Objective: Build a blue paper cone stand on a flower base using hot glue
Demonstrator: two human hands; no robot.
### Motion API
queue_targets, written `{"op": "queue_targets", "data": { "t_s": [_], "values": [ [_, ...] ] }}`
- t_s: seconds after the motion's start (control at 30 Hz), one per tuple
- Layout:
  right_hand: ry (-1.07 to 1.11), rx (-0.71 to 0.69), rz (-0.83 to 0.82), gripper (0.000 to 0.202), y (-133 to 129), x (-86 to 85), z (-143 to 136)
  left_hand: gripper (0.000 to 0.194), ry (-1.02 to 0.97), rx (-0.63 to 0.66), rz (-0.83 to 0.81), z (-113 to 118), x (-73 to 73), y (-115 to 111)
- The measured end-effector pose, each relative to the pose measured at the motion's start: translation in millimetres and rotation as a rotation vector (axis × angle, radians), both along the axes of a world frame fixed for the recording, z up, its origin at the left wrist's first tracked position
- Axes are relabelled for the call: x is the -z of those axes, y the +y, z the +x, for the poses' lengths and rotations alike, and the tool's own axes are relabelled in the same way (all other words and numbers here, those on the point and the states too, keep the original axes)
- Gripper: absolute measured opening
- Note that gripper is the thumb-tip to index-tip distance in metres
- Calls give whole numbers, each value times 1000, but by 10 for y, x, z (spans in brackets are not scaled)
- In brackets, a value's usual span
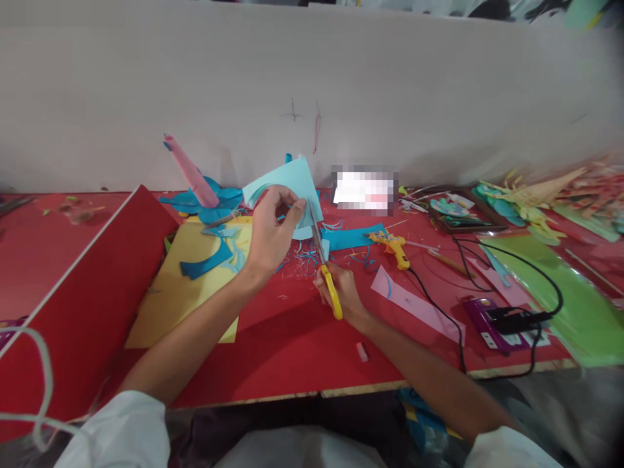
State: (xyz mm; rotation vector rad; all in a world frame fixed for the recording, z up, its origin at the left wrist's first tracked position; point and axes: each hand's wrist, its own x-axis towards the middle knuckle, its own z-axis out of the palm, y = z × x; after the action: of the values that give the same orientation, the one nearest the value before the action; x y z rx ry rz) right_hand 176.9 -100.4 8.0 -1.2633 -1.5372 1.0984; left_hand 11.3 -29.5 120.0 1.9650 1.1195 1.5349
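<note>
Pinched between the fingers of my left hand (275,227) is a light blue paper sheet (305,179), raised above the table. My right hand (344,289) is closed round the yellow handles of the scissors (332,292). The scissor blades point up and away, against the lower right part of the sheet. Thin blue paper shreds (305,260) lie beneath the hands. A darker blue strip (348,238) lies just right of the blades.
A yellow glue gun (394,247) with a black cord lies right of the scissors, near a pink strip (414,304) and a purple power strip (492,325). Yellow paper (170,292) and a red upright panel (107,292) are left. A pink cone (192,172) stands behind.
</note>
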Motion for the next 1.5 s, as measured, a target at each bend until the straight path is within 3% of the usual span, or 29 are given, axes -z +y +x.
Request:
{"op": "queue_targets", "data": {
  "t_s": [0.13,0.43,1.13,1.5],
  "values": [
    [11,6,-1,49,3,26,-5,27,-87,33,-44,-15,-4,-7],
    [-6,-11,19,50,10,123,10,23,-26,-23,-12,-12,-58,-48],
    [23,-9,4,53,-39,32,-10,26,20,-19,-7,-22,-87,-78],
    [69,24,-48,48,-23,75,-45,23,14,-36,-8,-27,-109,-100]
  ]
}}
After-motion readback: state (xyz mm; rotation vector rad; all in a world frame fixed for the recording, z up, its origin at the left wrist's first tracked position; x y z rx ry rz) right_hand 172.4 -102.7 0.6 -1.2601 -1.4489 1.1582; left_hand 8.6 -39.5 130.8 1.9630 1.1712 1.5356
